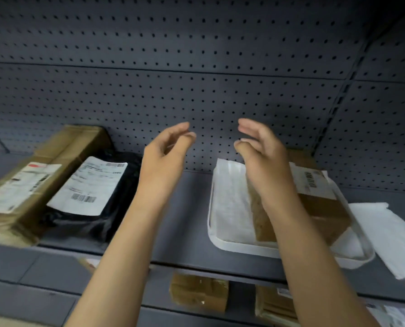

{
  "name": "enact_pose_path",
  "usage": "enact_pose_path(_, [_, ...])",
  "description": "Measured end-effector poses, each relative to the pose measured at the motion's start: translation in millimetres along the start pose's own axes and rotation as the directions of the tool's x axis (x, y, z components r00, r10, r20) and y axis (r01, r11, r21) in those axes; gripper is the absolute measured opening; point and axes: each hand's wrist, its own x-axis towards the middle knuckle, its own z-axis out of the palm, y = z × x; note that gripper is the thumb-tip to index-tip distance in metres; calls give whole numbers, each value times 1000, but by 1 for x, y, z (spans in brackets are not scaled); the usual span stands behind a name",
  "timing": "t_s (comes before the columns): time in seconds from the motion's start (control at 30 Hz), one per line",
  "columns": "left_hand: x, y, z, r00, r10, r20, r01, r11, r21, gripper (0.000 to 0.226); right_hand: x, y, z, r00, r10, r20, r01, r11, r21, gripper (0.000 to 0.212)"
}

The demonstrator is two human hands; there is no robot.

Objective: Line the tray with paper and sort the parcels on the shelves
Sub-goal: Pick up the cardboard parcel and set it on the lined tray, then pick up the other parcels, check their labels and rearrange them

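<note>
A white tray (214, 234) lies on the grey shelf (187, 208) at the right, with white paper (231, 199) spread inside it. On that paper rests a brown cardboard parcel (324, 208) with a barcode label. My right hand (260, 154) hovers above the tray's left part, fingers loosely curled, holding nothing. My left hand (167, 154) is raised over the bare middle of the shelf, fingers apart and empty. At the left, a black bag parcel (95, 204) with a white label lies beside a long brown box (43, 168).
A loose white paper sheet (383, 234) lies right of the tray and overhangs the shelf edge. A pegboard wall (196, 79) backs the shelf. More brown parcels (199, 291) sit on the lower shelf.
</note>
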Motion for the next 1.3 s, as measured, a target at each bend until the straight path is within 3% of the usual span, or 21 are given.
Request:
enact_pose_path(0.2, [18,18,-103,997,22,-69,-21,1000,18,21,-18,-25,100,995,-4,96,1,1000,29,39])
enact_pose_path(0.47, [66,21,-278,1000,6,1,-6,986,165,23,-49,-61,249,996,61,72,-68,993,96,38])
enact_pose_path(0.57, [85,11,-314,999,-25,19,22,985,172,25,-53,-63,287,991,115,74,-121,989,82,38])
enact_pose_path(0.83, [113,-37,-345,975,-213,54,203,966,158,38,-60,-51,342,957,246,150,-240,969,-62,48])
enact_pose_path(0.97, [119,-57,-348,941,-320,112,299,938,174,55,-60,-40,348,942,293,162,-280,955,-97,51])
enact_pose_path(1.1, [120,-63,-348,922,-357,147,323,922,215,33,-59,-32,351,936,304,178,-284,950,-134,51])
enact_pose_path(1.3, [122,-61,-348,927,-348,141,314,924,218,26,-56,-34,348,945,284,165,-262,955,-142,46])
